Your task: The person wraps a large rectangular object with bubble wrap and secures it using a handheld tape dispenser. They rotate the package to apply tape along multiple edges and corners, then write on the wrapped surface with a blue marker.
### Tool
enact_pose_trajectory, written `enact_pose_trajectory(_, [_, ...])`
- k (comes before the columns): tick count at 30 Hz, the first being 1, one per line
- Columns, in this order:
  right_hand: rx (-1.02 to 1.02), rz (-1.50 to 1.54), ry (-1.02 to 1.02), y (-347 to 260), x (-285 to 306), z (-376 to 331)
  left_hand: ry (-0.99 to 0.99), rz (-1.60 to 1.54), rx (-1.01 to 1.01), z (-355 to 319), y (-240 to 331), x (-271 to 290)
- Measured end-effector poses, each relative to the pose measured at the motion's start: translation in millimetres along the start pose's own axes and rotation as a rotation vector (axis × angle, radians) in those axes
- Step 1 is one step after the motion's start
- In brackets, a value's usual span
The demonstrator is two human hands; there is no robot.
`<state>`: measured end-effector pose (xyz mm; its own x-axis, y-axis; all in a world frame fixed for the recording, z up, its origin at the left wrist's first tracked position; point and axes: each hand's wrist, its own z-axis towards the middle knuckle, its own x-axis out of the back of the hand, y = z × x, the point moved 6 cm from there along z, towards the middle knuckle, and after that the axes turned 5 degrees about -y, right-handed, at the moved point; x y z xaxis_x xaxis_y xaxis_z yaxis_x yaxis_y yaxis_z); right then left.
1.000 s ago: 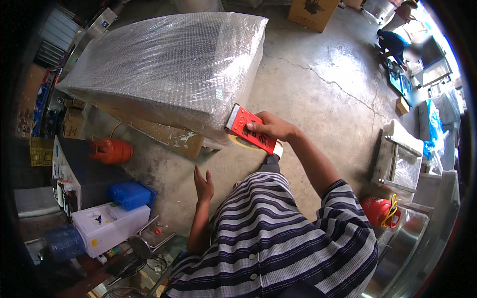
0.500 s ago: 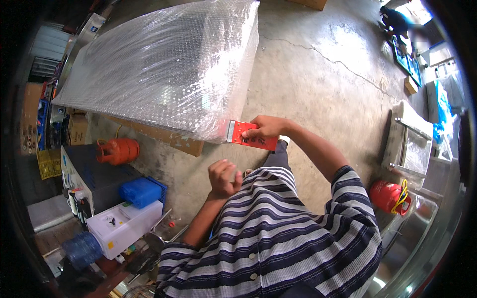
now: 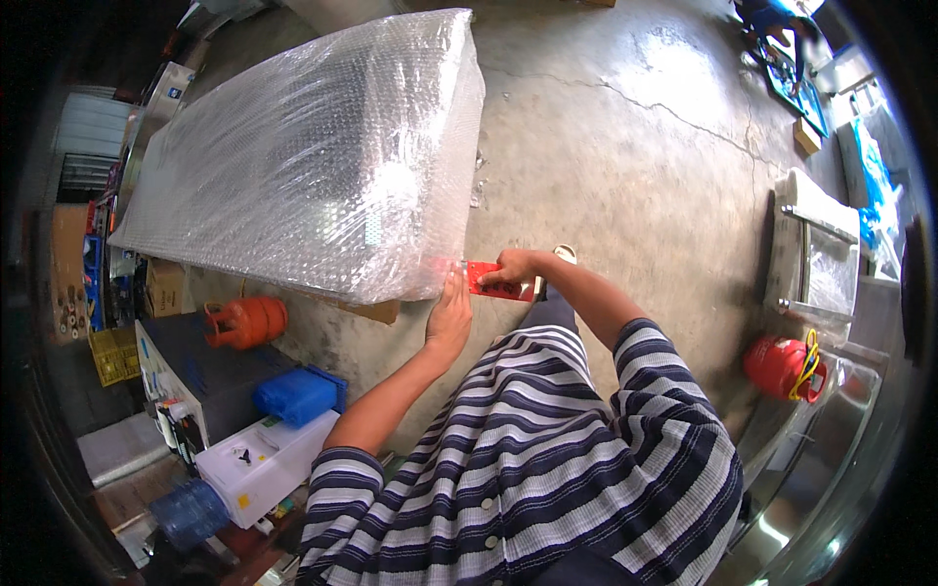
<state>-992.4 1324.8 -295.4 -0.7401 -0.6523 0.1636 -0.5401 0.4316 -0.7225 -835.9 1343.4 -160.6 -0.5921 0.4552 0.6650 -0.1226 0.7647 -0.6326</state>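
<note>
A large flat box-like item (image 3: 293, 166), wrapped in clear bubble wrap, fills the upper left. My right hand (image 3: 515, 268) is closed round a red hand-held tape dispenser (image 3: 502, 290) at the near right corner of the wrap. The dispenser's grey end lies close against the wrap. My left hand (image 3: 449, 317) rests with its fingers straight and together on that same corner, right beside the dispenser. Whether tape runs between the dispenser and the wrap is too fine to make out.
Cardboard (image 3: 376, 312) shows beneath the wrapped item. An orange gas cylinder (image 3: 249, 322), a blue jerrycan (image 3: 293, 396) and a white box (image 3: 264, 464) stand at left. At right are a red cylinder (image 3: 777, 368) and a wrapped metal unit (image 3: 816, 249). Another person (image 3: 777, 24) crouches far right.
My left hand has moved up and forward from near my body onto the wrap's corner, its curled fingers now straightened. My right hand still holds the dispenser at the corner.
</note>
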Motion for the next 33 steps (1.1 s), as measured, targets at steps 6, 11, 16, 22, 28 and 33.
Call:
enact_pose_trajectory(6, [-0.126,-0.364,0.138,-48.4,13.7,-20.0,-0.16,0.268,-0.043,4.3,15.6,-24.3])
enact_pose_trajectory(11, [-0.238,-0.767,0.282,-97.6,14.4,-6.3,-0.214,0.318,-0.113,16.3,24.5,-29.1])
enact_pose_trajectory(16, [-0.483,-1.027,0.222,-102.2,4.9,30.0,-0.274,0.366,-0.198,21.6,31.7,-53.4])
enact_pose_trajectory(22, [-0.624,-1.031,0.045,46.0,-33.3,4.2,-0.152,0.401,-0.195,21.6,18.8,-28.8])
enact_pose_trajectory(28, [-0.794,-0.196,0.338,210.1,-131.5,-151.7,-0.196,0.425,-0.297,38.2,25.7,-29.4])
enact_pose_trajectory(33, [-0.967,0.204,0.245,287.3,-226.0,-208.2,-0.158,0.513,-0.427,41.7,33.4,-53.5])
